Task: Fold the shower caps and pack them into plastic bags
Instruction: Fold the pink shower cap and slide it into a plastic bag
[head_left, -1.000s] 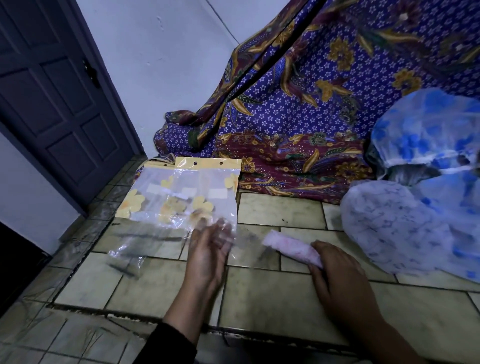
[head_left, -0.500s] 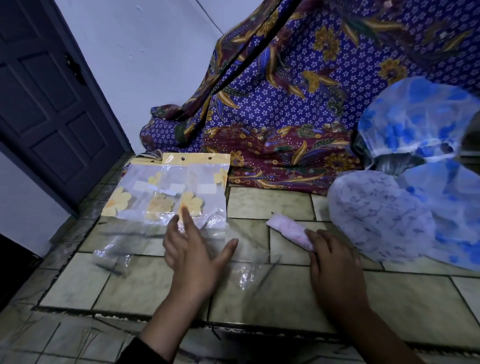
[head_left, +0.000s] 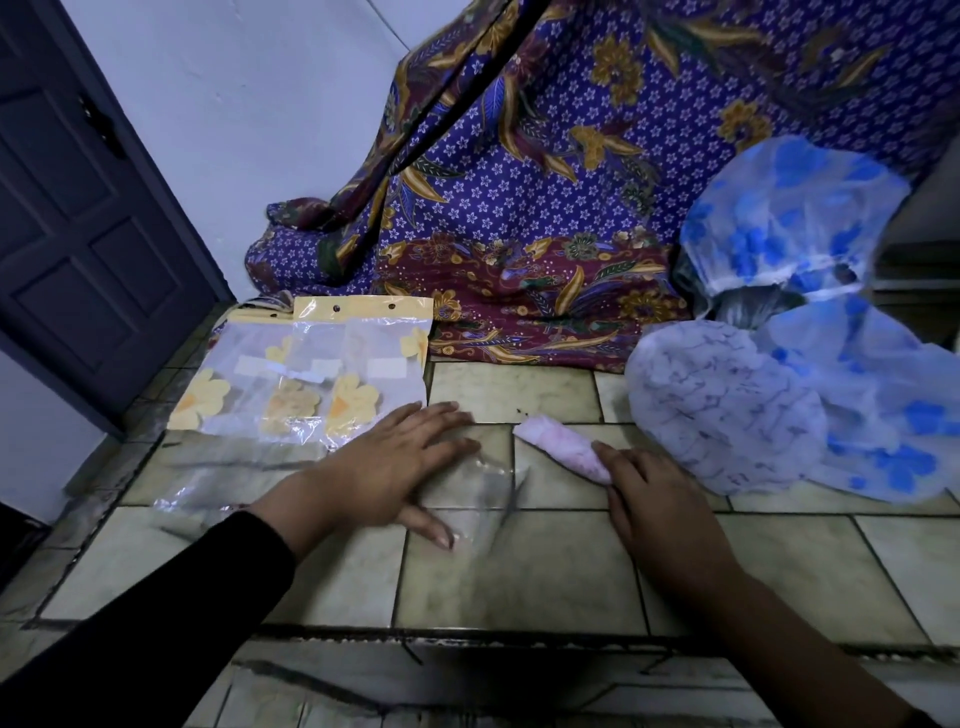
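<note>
**Flat left hand on the bag, right hand on the folded cap**

Your left hand (head_left: 384, 467) lies open, palm down, on a clear empty plastic bag (head_left: 483, 499) on the beige tiled floor (head_left: 519, 571). Your right hand (head_left: 660, 514) pinches a folded pink shower cap (head_left: 558, 447), just beside the bag. Unfolded blue-patterned translucent shower caps (head_left: 779, 405) lie near the floor's right edge, yellow-flowered packaged bags (head_left: 311, 379) toward its far left.
</note>
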